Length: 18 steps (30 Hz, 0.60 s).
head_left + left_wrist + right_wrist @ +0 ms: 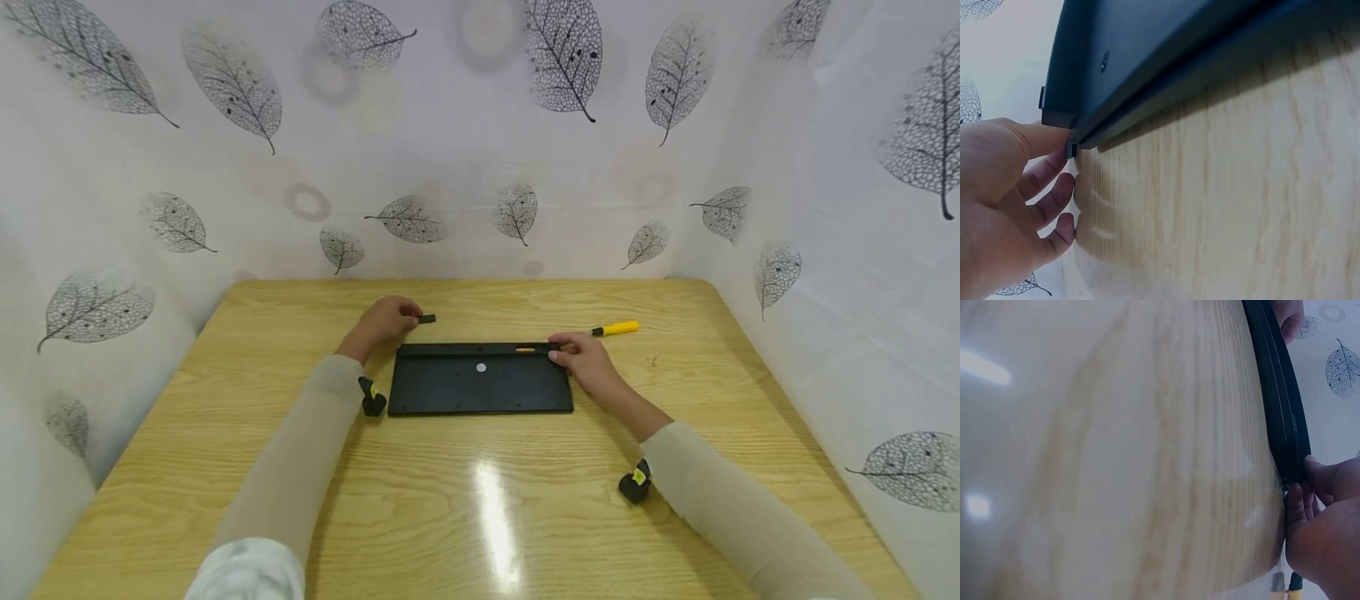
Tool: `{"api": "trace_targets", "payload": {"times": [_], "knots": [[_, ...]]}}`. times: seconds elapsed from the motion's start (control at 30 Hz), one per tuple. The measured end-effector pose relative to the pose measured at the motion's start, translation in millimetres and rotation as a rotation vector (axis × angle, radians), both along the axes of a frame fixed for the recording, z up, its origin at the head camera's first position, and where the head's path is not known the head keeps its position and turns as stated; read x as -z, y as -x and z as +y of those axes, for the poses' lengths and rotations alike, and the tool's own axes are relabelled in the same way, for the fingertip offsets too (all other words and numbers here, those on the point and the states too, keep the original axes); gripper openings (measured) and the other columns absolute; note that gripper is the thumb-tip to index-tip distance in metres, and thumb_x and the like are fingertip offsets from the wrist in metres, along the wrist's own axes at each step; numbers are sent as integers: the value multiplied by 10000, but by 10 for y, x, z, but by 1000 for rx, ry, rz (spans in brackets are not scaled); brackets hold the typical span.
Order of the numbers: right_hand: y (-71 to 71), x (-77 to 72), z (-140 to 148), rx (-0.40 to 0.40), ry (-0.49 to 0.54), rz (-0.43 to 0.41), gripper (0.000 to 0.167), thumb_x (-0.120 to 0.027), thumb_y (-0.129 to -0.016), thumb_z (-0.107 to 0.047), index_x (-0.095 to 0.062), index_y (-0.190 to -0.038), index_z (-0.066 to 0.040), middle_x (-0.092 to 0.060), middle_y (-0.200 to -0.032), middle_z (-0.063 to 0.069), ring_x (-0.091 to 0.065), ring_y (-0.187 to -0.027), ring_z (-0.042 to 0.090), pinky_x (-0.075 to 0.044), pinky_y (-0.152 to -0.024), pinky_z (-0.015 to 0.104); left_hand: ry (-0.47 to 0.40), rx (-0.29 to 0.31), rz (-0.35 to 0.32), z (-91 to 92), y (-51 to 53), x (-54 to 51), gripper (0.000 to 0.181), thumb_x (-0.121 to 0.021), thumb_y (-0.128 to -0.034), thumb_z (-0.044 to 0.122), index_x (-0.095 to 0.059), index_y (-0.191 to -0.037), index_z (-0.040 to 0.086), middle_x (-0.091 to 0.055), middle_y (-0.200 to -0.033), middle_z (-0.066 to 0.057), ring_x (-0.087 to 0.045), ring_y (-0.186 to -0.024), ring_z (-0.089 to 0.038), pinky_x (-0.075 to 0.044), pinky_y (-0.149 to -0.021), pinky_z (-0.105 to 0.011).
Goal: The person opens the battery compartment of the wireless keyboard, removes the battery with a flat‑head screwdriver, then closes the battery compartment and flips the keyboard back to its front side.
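Observation:
A black keyboard [480, 387] lies underside up on the table, with a round white sticker near its middle. Along its raised far edge, towards the right, a battery slot [527, 349] is uncovered and something orange shows inside. My left hand [387, 321] pinches a small black cover piece [427, 318] just beyond the keyboard's far left corner. At the far right corner my right hand [588, 362] grips the keyboard, thumb on top; in the right wrist view the fingers [1297, 506] curl under its edge.
A screwdriver [617, 328] with a yellow handle lies on the wooden table [420, 500] behind the right hand. A white curtain [450, 150] with leaf prints rises behind and at both sides. Small black devices [372, 398] hang at both wrists.

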State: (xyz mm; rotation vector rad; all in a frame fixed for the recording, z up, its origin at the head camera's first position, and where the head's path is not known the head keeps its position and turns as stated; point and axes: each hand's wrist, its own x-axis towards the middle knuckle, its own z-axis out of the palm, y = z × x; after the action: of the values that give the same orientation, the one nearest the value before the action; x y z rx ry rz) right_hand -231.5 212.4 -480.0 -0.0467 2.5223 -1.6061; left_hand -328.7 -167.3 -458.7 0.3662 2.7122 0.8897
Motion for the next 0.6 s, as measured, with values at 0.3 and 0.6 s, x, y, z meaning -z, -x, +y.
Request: {"api": "trace_targets", "payload": {"times": [0.3,0.6], "knots": [[2,8,5,-9,9,6,360,-642,-1001,-159,-625,-1352,-81,-537,-1283,162,-559,-919,242,-493,-744,316,-23,-5,6,-24,-19,4,285,-558,-1039,169,-656,-1287,67,-627,-1305,-185,-579,-1201,-356,-451,-1037,-524],[-5,3,5,1,3,-2,356,-644,-1000,-161,-629,-1348,-87,-535,-1295,157,-566,-943,243,-498,-752,317,-134,23,41,118,-144,-46,311,-582,-1033,191,-655,-1306,61,-598,-1351,-185,-555,-1245,-362,-470,-1007,-529]]}}
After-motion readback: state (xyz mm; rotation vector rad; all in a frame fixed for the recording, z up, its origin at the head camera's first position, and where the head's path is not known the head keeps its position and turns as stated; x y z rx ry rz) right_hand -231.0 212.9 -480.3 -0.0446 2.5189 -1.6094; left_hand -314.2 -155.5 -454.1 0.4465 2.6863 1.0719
